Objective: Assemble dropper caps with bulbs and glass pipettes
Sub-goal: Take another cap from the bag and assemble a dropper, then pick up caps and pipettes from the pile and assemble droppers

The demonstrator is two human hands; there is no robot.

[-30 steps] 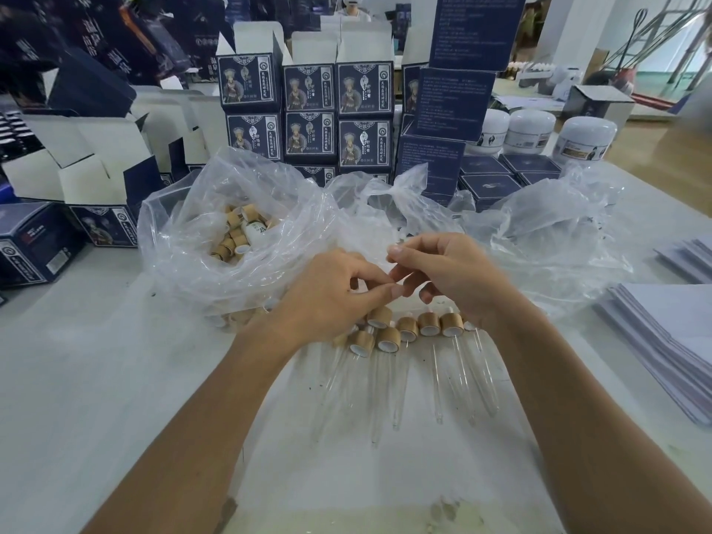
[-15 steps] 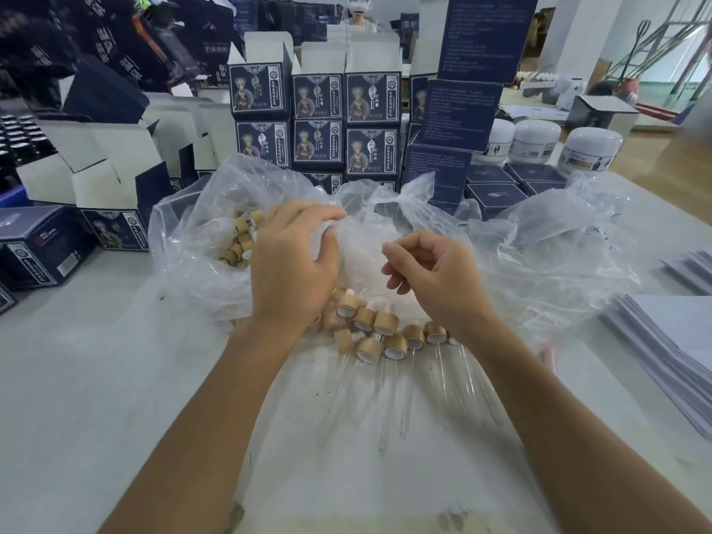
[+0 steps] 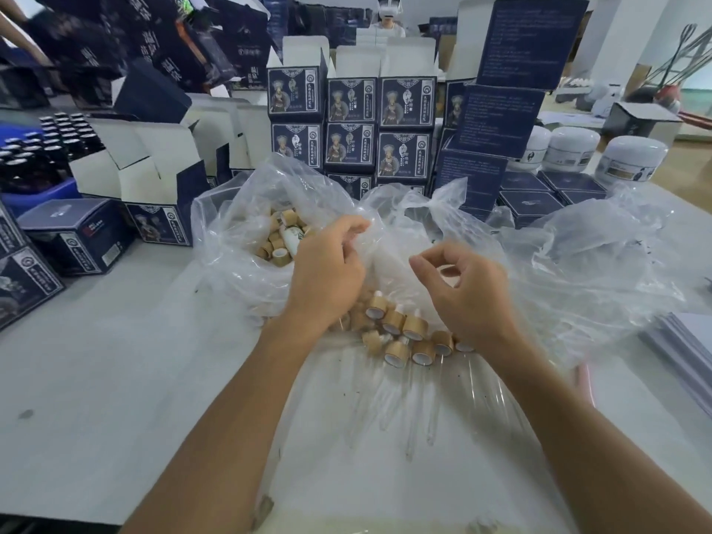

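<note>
Finished droppers [image 3: 408, 337] still lie in a row on the table [image 3: 96, 379]. My left hand [image 3: 327, 275] has reached further into the cap bag [image 3: 246, 233], fingers curled, contents hidden; right hand [image 3: 462, 291] stays loosely curled, empty.

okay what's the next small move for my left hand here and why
Probably dip the left hand into the plastic bag for one loose wooden cap. It hovers at the bag's mouth, the right hand seems empty, and finished droppers already lie in front.
</note>
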